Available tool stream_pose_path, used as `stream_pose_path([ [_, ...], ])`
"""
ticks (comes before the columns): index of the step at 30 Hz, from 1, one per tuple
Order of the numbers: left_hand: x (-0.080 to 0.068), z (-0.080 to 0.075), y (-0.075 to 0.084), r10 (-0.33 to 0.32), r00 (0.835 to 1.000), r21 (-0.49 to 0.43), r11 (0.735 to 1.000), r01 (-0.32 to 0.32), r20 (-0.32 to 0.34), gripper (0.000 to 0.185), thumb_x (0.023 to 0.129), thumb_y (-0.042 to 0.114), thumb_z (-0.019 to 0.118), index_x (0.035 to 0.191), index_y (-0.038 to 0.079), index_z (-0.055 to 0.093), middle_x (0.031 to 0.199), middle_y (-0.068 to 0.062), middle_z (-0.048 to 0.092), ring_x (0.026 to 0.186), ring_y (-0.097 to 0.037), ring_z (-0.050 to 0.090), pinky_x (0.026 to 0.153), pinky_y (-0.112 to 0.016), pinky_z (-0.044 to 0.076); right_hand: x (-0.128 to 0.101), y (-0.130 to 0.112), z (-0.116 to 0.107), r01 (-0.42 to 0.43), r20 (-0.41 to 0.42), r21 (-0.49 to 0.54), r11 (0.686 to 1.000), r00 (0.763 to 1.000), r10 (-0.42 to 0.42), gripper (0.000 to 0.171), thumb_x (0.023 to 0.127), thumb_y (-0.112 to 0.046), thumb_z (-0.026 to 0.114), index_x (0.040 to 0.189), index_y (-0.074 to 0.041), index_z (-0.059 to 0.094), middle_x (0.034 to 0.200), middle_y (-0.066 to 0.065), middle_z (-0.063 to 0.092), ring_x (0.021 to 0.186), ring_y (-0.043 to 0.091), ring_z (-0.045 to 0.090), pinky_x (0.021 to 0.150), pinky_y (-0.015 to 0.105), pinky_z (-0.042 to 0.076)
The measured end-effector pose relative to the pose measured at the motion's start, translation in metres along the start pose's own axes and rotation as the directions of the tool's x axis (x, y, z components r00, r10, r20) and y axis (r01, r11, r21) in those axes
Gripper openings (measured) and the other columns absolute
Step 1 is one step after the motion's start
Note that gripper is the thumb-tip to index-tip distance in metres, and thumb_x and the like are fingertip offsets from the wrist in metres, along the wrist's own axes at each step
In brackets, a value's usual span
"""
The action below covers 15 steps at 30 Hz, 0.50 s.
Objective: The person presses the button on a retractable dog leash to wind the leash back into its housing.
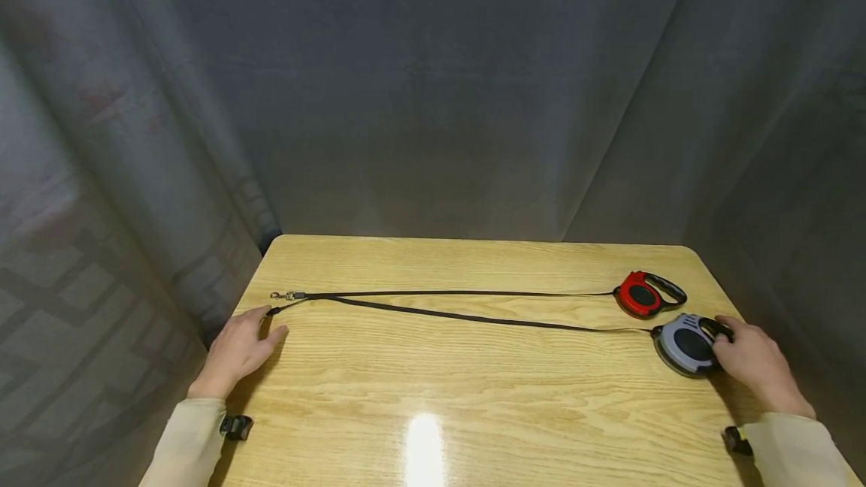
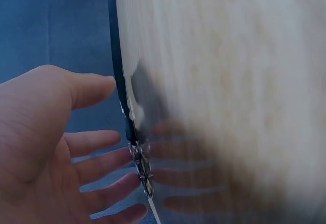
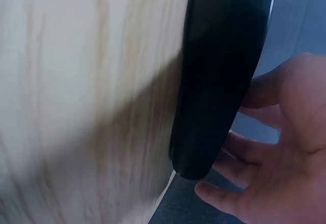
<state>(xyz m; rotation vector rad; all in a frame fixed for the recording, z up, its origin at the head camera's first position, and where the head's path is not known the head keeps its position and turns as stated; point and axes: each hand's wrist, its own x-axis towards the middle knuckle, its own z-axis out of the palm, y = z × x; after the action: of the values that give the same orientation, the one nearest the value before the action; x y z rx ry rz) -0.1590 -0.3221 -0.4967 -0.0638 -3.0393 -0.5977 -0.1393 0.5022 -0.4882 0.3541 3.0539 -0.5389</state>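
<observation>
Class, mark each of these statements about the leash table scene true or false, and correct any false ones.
1. Two retractable leashes lie on the wooden table. True.
2. The red leash is under the right hand. False: the right hand rests on the grey leash; the red one lies untouched beyond it.
3. Both leash straps are pulled out across the table toward the left hand. True.
4. The left hand grips a metal clip in a closed fist. False: its fingers are spread, beside the strap ends and the metal clip.
5. The grey leash lies nearer the person than the red one. True.
</observation>
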Motion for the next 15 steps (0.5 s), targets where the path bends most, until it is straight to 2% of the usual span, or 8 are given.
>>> stream_pose_path([
  [5,0.001,0.000,0.000,0.026,0.999,0.041,0.999,-0.025,-0.045,0.052,0.104,0.027,0.068,0.138,-0.012,0.061,0.136,-0.039,0.062,0.119,-0.060,0.060,0.096,-0.071,0.050,0.000,0.002,-0.002,-0.081,0.035,-0.027,0.996,0.996,0.082,0.055,0.103,-0.015,0.049,0.144,0.020,0.038,0.131,0.054,0.039,0.120,0.070,0.040,0.098,0.078,0.039],
  [11,0.000,-0.001,-0.003,0.036,0.996,0.102,0.994,-0.028,-0.084,0.033,0.099,0.016,0.071,0.123,-0.006,0.071,0.113,-0.030,0.070,0.096,-0.049,0.068,0.077,-0.064,0.056,0.000,0.006,-0.001,-0.150,0.108,-0.045,0.988,0.982,0.154,0.057,0.104,-0.029,0.057,0.140,0.013,0.047,0.140,0.050,0.044,0.119,0.071,0.044,0.094,0.075,0.043],
  [13,-0.002,-0.002,-0.003,0.037,0.995,0.125,0.992,-0.025,-0.093,0.027,0.097,0.014,0.072,0.118,-0.004,0.073,0.105,-0.026,0.071,0.087,-0.045,0.068,0.070,-0.061,0.056,0.001,0.008,-0.002,-0.148,0.140,-0.030,0.989,0.979,0.150,0.056,0.104,-0.032,0.057,0.137,0.013,0.051,0.138,0.048,0.048,0.115,0.070,0.048,0.089,0.072,0.045],
  [15,-0.002,-0.002,-0.003,0.029,0.995,0.141,0.990,-0.015,-0.097,0.023,0.096,0.013,0.073,0.113,-0.003,0.075,0.100,-0.024,0.071,0.082,-0.043,0.068,0.067,-0.059,0.056,0.001,0.011,-0.005,-0.131,0.173,-0.009,0.991,0.976,0.130,0.049,0.103,-0.031,0.056,0.124,0.013,0.057,0.121,0.044,0.058,0.102,0.061,0.056,0.081,0.062,0.049],
])
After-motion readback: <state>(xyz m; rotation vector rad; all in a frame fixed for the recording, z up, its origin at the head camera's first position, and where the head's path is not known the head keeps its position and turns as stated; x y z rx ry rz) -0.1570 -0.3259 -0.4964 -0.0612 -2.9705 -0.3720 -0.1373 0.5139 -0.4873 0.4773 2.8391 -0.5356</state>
